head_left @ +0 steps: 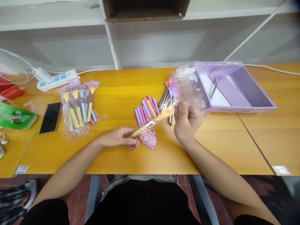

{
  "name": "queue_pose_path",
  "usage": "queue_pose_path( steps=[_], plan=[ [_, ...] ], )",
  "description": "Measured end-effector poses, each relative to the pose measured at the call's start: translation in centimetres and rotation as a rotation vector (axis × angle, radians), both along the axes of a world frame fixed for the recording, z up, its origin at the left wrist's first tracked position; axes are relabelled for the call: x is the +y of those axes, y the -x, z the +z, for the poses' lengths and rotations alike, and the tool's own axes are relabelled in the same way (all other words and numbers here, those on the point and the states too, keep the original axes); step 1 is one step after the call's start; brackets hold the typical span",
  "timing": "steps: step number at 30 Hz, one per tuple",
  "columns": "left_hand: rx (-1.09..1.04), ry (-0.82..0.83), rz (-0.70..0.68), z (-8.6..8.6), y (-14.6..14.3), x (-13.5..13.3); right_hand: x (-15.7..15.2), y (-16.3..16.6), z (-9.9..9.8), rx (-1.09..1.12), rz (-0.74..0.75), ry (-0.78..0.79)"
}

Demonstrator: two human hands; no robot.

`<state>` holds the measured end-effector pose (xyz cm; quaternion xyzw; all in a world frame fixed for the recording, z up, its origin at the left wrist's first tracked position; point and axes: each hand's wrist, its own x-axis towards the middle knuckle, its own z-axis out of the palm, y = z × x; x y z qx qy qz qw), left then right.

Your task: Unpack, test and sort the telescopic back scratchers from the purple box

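A yellow back scratcher in a clear plastic sleeve slants across the middle of the table. My left hand is closed around its handle end. At the claw end, my right hand is closed with thumb and fingers pinched on the sleeve's top. Below lie pink printed cards, partly covered by my left hand. Behind the sleeve are loose pink, purple, blue and yellow handles. Near my right hand sit metal rods with pink and purple hand-shaped claws.
Bagged back scratchers lie at left, beside a phone, a power strip and a green pouch. A purple box holding a purple scratcher stands at right, with empty clear sleeves against it. A cardboard box sits overhead.
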<state>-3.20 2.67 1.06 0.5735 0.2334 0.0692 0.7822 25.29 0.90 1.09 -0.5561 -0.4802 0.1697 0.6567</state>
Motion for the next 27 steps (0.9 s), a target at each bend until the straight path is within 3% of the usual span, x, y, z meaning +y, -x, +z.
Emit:
queue_pose_path(
  steps=[5,6,9,11,14,15,17,19,21,24,27],
  plan=[
    [0.035,-0.104,0.03,0.4,0.3,0.5,2.1,-2.8,1.8,0.071,-0.175,-0.299],
    [0.04,-0.129,0.04,0.4,0.3,0.5,2.2,-2.7,1.9,0.057,-0.151,-0.304],
    [0.079,-0.134,0.035,0.5,0.3,0.4,2.3,-2.3,2.6,-0.011,0.18,-0.184],
    [0.11,-0.101,0.03,0.5,0.3,0.4,3.0,-3.2,3.9,0.026,0.298,-0.202],
    [0.134,-0.063,0.032,0.4,0.3,0.3,6.1,-7.7,6.8,0.125,0.094,-0.372],
    [0.133,-0.056,0.035,0.3,0.3,0.3,7.5,-9.7,7.7,0.107,0.031,-0.35],
    [0.119,-0.042,0.053,0.1,0.3,0.3,10.3,-13.2,8.9,-0.027,-0.011,-0.062],
    [0.099,-0.026,0.077,-0.2,0.4,0.3,12.6,-15.3,8.9,-0.197,-0.099,0.271],
    [0.083,-0.016,0.096,-0.6,0.4,0.3,14.3,-16.1,8.0,-0.339,-0.162,0.507],
    [0.058,-0.019,0.127,-0.9,0.3,0.5,15.4,-15.8,6.0,-0.427,-0.223,0.564],
    [0.056,-0.07,0.169,-0.9,0.2,0.5,14.2,-14.3,4.4,-0.482,-0.349,0.395]
  ],
)
